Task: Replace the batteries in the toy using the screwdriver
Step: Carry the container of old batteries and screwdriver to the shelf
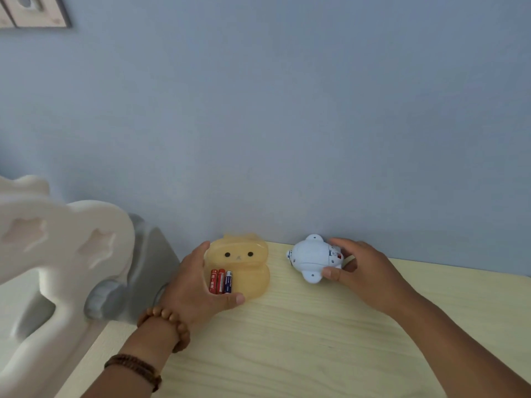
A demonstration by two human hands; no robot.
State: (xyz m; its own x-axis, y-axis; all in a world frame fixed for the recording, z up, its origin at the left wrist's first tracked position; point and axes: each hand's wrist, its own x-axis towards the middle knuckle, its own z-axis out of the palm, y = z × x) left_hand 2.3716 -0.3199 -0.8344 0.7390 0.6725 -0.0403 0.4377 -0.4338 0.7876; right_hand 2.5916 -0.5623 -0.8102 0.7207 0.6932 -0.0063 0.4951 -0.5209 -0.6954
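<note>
- Forearms enter from the bottom edge of the frame, the left one wearing a dark bracelet low down and a wooden bead bracelet at the wrist.
- Pale wood-grain tabletop fills the lower middle and lower right and runs back to the wall.
- Left hand sits left of centre. Its thumb lies along the lower edge of a yellow case and its fingers curve round the case's upper left side, so the hand grips the case.
- The yellow case is translucent and animal-shaped, with two dark eyes and a small nose. It rests on the tabletop close to the wall.
- Three batteries, two red and one blue and white, lie side by side at the case's left part, just beside the palm. Whether they lie on it or inside it cannot be told.
- Right hand is right of centre. Its thumb presses the lower lug of the toy and its fingers are curled over the toy's right end, holding it.
- The toy is pale blue and rounded. It lies on the tabletop near the wall, well apart from the yellow case, with small red and white parts showing at its right end.
- White furniture with star-shaped cut-outs stands blurred at the left edge.
- A blue wall fills the upper frame, with a picture frame in the upper left corner.
</note>
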